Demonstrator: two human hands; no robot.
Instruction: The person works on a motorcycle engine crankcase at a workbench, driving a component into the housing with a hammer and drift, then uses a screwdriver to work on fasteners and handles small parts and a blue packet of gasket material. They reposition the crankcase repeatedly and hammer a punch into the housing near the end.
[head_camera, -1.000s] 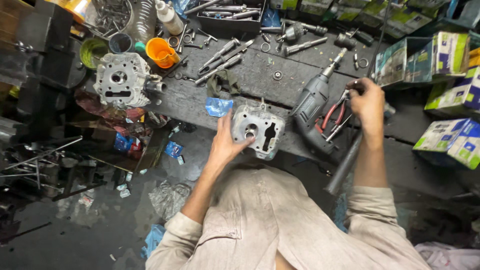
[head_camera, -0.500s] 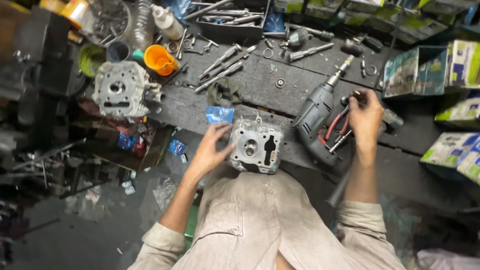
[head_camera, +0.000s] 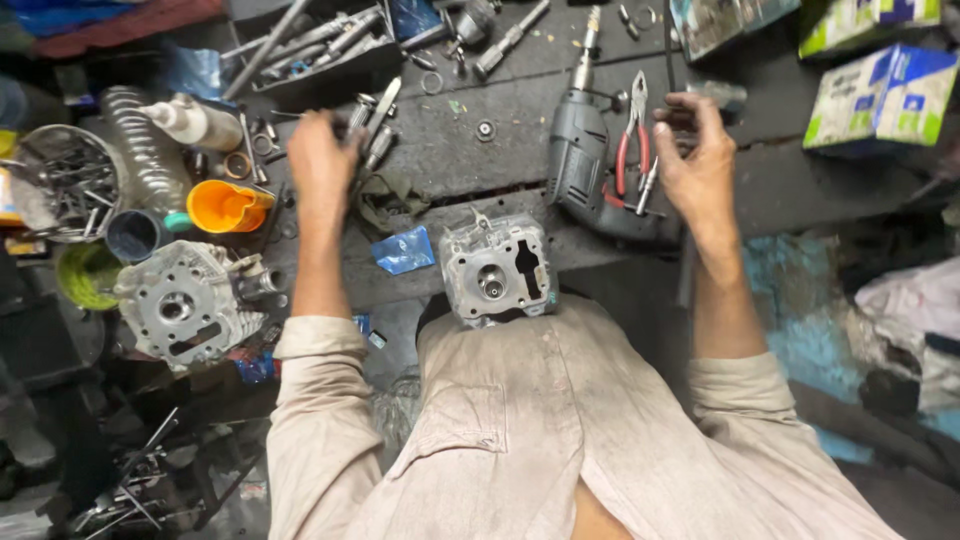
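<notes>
A grey metal cylinder head (head_camera: 497, 270) sits at the near edge of the dark workbench (head_camera: 480, 170), right in front of my body, with neither hand on it. My left hand (head_camera: 320, 160) reaches far left across the bench, and its fingertips lie on a group of steel spanners (head_camera: 378, 128). The fingers hide whether they grip one. My right hand (head_camera: 697, 165) is beside the red-handled pliers (head_camera: 630, 140) and the grey electric drill (head_camera: 578, 160). Its fingers are curled around a thin dark tool (head_camera: 680, 112), and a small metal rod (head_camera: 648, 188) pokes out beneath the hand.
A second cylinder head (head_camera: 185, 305) lies at the left, next to an orange cup (head_camera: 225, 205), a white bottle (head_camera: 195, 122) and a bowl of metal parts (head_camera: 60, 180). A blue packet (head_camera: 405, 250) is near the head. Cardboard boxes (head_camera: 880, 95) stand at the right, with sockets and bolts at the back.
My left hand has left the cylinder head and stretched out to the spanners at the far left. My right hand stays by the pliers and drill. The camera has moved closer.
</notes>
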